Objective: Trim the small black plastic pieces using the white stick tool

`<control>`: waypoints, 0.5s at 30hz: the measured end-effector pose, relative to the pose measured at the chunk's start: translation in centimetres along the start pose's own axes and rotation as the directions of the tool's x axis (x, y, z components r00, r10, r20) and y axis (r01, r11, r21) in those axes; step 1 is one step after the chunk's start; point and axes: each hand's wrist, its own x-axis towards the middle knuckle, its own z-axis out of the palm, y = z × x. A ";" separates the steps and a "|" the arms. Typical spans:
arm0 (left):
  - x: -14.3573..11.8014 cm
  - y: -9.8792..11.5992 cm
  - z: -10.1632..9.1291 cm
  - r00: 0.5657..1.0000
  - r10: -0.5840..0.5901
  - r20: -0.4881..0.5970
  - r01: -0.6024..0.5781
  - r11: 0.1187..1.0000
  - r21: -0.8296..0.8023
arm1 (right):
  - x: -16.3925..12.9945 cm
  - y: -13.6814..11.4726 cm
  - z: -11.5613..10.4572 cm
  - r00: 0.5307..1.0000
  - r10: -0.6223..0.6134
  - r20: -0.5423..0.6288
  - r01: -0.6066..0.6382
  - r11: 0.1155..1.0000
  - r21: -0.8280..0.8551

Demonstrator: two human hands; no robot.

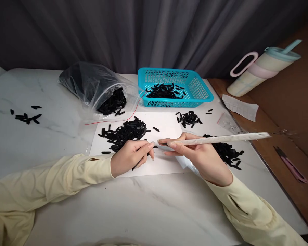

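Note:
My right hand (200, 153) is closed around a long, thin stick wrapped in white (228, 138), its dark tip pointing left toward my other hand. My left hand (133, 153) is closed, thumb against fingers, with a small black strip (136, 165) poking out below; most of that strip is hidden. Just behind my left hand, a heap of black strips (128, 133) lies on a white sheet (164, 119). One loose strip (156, 129) rests apart from the heap. Another pile of black strips (227, 153) is partly covered by my right hand.
Behind the sheet are a clear plastic bag (92, 82) of black strips and a blue basket (207, 97) holding more. A red string (136, 111) trails from the bag. At right are a tumbler (256, 73), a paper slip (242, 107) and a pink-handled cutter (292, 167).

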 end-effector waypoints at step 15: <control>-0.1 0.1 0.0 1.000 0.006 0.022 -0.007 1.000 0.015 | -0.3 0.3 0.2 0.996 0.017 0.085 -0.018 1.000 0.021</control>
